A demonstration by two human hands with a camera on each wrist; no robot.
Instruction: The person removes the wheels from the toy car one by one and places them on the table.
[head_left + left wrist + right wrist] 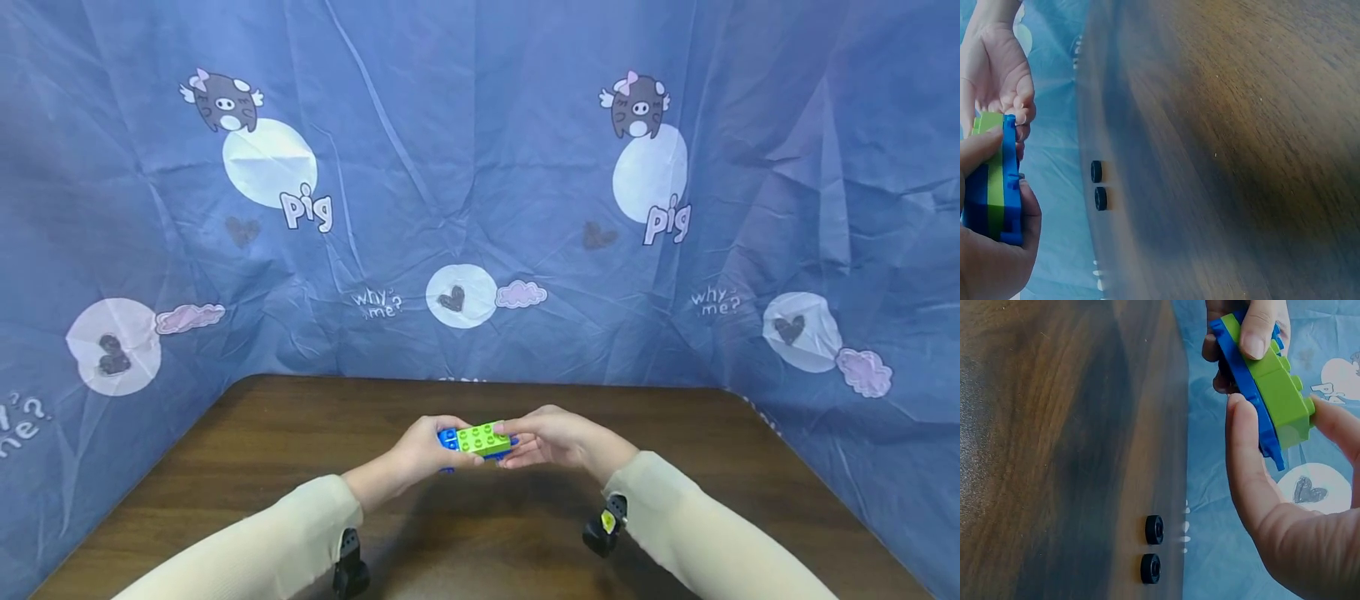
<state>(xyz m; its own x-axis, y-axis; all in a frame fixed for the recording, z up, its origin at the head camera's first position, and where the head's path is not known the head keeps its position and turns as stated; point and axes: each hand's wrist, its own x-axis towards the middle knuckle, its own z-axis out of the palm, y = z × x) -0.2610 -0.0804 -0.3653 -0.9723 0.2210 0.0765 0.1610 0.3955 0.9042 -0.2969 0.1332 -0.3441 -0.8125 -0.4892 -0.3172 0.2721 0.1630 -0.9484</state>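
Observation:
A toy brick car (pixel 483 439) with lime-green studded bricks on a blue base is held up between both hands, above the table. My left hand (pixel 422 447) grips its blue-topped end, the thumb lying along the green side in the left wrist view. At the other end, my right hand (pixel 558 437) pinches the car, one digit at a stud and another against the blue base (pixel 1249 387) in the right wrist view. A dark part under the base, near the left fingers, is mostly hidden. Two small black wheels (pixel 1154 529) stand on the table in both wrist views.
The brown wooden table (pixel 285 417) spreads beneath the hands. Behind it and at both sides hangs a blue printed curtain (pixel 480 183) with pigs, clouds and lettering. The two wheels are close to the table edge in the wrist views.

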